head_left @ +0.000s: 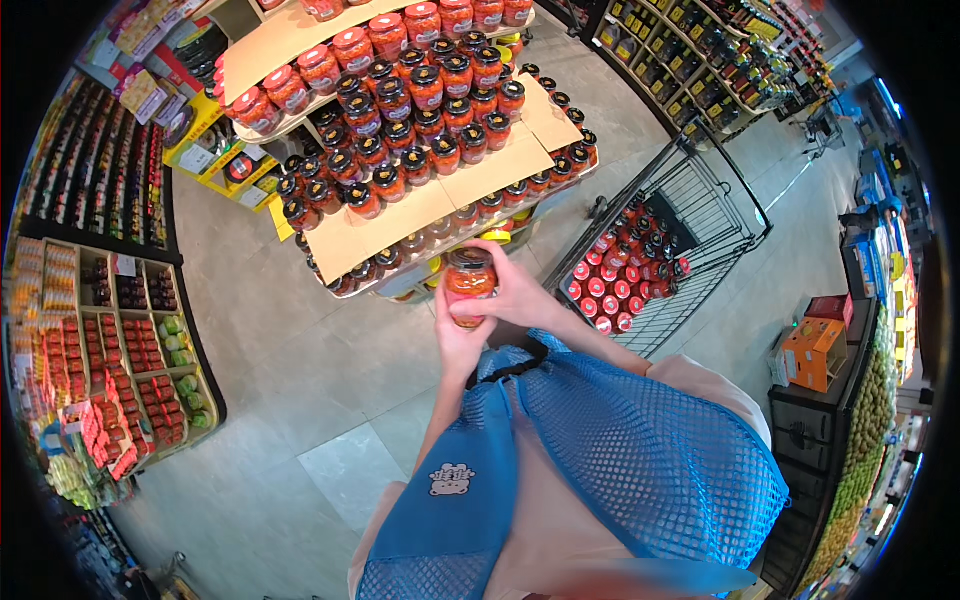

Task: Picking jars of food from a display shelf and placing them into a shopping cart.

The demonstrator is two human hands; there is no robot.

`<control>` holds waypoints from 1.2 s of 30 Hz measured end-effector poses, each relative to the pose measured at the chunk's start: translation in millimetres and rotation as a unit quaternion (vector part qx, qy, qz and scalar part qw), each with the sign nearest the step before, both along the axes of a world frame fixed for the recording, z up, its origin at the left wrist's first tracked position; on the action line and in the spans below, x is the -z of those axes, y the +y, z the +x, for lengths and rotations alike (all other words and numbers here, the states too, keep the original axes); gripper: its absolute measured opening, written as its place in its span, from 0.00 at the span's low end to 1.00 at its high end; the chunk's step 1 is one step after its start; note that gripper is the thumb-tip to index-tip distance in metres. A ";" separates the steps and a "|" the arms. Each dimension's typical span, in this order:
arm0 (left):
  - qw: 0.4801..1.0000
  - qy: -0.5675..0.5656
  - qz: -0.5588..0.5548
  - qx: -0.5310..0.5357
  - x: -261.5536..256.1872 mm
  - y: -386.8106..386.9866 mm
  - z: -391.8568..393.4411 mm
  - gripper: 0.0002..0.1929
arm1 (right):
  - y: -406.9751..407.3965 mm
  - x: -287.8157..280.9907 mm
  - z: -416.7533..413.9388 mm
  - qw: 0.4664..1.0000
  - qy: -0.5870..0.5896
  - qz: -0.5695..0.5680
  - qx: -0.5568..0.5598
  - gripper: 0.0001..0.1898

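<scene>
Both hands hold one glass jar of red-orange food with a dark lid, upright in front of my body. My left hand grips its lower left side. Around its right side wraps my right hand, the thumb lying across the front. Just beyond the hands, a tiered display stand carries rows of similar dark-lidded jars on cardboard sheets, with red-lidded jars on the tier above. To the right, a wire shopping cart contains many jars, some red-lidded and some dark-lidded.
A shelf unit of packaged goods stands at the left, below a tall dark rack. Shelves of bottles rise at the upper right. An orange cardboard box rests on a dark stand at the right, beside heaped green produce.
</scene>
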State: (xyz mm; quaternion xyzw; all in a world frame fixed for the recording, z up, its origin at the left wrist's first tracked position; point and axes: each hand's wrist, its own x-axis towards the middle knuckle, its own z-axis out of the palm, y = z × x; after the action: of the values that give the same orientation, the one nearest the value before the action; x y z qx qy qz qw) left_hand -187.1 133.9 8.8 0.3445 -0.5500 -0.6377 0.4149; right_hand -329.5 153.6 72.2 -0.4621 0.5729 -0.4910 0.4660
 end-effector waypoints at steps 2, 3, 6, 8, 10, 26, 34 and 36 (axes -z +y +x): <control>0.999 -0.031 -0.030 0.003 -1.8 -11.3 -7.7 0.48 | -5.7 2.5 -11.6 1.000 -0.004 -0.005 0.002 0.44; 0.996 -0.065 -0.065 0.005 -5.6 -19.5 -13.3 0.48 | -12.5 3.7 -20.1 1.000 0.021 -0.004 0.021 0.44; 0.979 -0.182 -0.057 0.075 -14.6 -39.7 -32.5 0.50 | -35.0 14.2 -63.9 0.993 0.110 0.013 0.050 0.47; 0.954 -0.260 -0.030 0.145 -1.8 -47.5 -36.3 0.48 | -58.9 23.2 -108.3 0.973 0.209 -0.022 0.098 0.49; 0.953 -0.260 -0.013 0.155 19.2 -53.0 -37.7 0.43 | -88.5 37.9 -164.1 0.950 0.262 -0.046 0.164 0.47; 0.952 -0.272 0.117 0.080 32.6 -38.9 -28.4 0.20 | -198.1 194.4 -319.2 0.910 0.341 -0.030 0.233 0.40; 0.948 -0.277 0.131 0.084 38.4 -36.0 -28.9 0.20 | -206.9 203.1 -321.1 0.913 0.345 -0.017 0.216 0.44; 0.949 -0.273 0.135 0.083 38.8 -38.1 -32.0 0.20 | -208.4 203.2 -321.0 0.913 0.346 -0.015 0.216 0.45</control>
State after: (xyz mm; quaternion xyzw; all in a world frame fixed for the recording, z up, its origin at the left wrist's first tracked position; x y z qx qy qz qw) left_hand -219.1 95.8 -30.0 0.5111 -0.5779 -0.6198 0.1438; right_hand -650.5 -54.8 -131.1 -0.4753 0.7766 -0.3976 0.1140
